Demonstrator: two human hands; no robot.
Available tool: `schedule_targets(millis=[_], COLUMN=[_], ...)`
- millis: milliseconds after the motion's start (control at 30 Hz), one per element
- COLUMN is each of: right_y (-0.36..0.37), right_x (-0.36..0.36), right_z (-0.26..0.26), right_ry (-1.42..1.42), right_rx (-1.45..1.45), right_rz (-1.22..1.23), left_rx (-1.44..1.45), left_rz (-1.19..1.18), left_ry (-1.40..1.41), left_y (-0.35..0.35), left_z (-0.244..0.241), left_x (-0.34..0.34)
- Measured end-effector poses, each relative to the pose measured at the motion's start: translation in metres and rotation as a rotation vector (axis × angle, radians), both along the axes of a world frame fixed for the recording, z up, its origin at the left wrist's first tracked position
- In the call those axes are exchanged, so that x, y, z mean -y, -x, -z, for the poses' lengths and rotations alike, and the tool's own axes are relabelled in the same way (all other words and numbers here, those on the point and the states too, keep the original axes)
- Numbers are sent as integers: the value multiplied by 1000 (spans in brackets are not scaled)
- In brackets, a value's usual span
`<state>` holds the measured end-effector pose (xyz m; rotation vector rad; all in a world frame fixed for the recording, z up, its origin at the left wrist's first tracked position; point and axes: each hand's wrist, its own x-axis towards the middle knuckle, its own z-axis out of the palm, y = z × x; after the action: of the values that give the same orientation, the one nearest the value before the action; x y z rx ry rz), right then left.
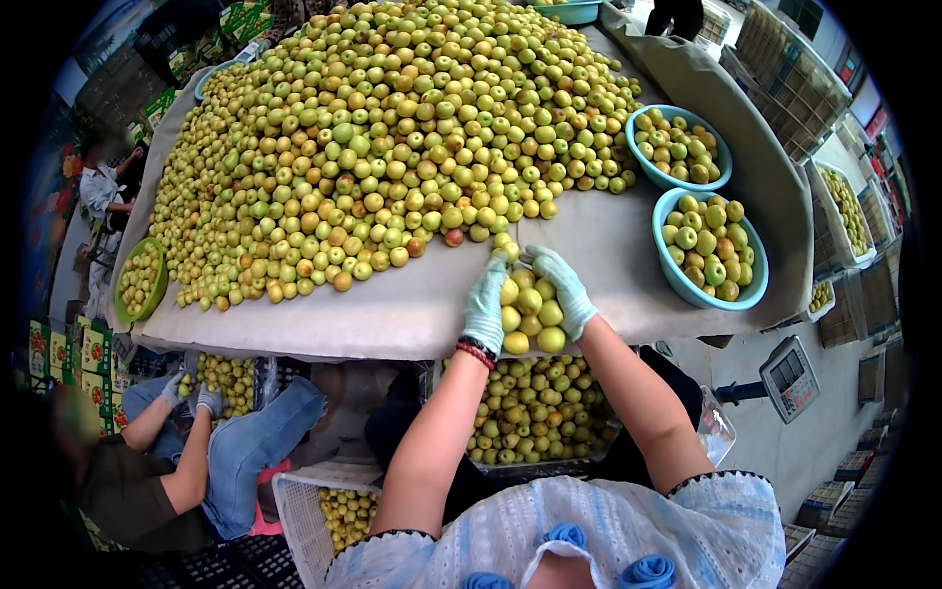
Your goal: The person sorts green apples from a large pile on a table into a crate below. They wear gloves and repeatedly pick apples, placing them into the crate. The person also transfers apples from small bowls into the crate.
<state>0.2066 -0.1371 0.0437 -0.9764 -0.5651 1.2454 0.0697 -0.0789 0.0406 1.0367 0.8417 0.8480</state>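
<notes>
My left hand [486, 302], in a pale knitted glove, presses against the left side of a cluster of round yellow-green fruits [528, 302]. From the right, my right hand [563, 287], gloved alike, curls around the same cluster. The fruits sit between my two palms near the front edge of the cloth-covered table [397, 316]. A couple of fruits [505, 247] lie at my left fingertips, beside the large fruit heap [383, 147]. Directly below the table edge, under my forearms, is a crate full of fruit [541, 412]; its far side is hidden.
Two blue basins of fruit [758, 283] [725, 158] stand at the table's right side. A green basin [158, 283] is at the left corner. A digital scale [789, 379] rises at right. A seated co-worker [191, 456] handles fruit at left, near a white crate [305, 523].
</notes>
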Motion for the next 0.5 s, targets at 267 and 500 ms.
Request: schedule_targets(millis=[267,500], right_y=[41,-35], right_x=[97,26], right_z=[-8,-3], right_ry=[-6,-67], right_rx=[345,600], right_rz=[-15,159], left_rx=[12,-307], left_rz=[132,-173], left_ry=[-172,-228], left_y=[54,111], left_z=[-2,2], left_x=[87,-6])
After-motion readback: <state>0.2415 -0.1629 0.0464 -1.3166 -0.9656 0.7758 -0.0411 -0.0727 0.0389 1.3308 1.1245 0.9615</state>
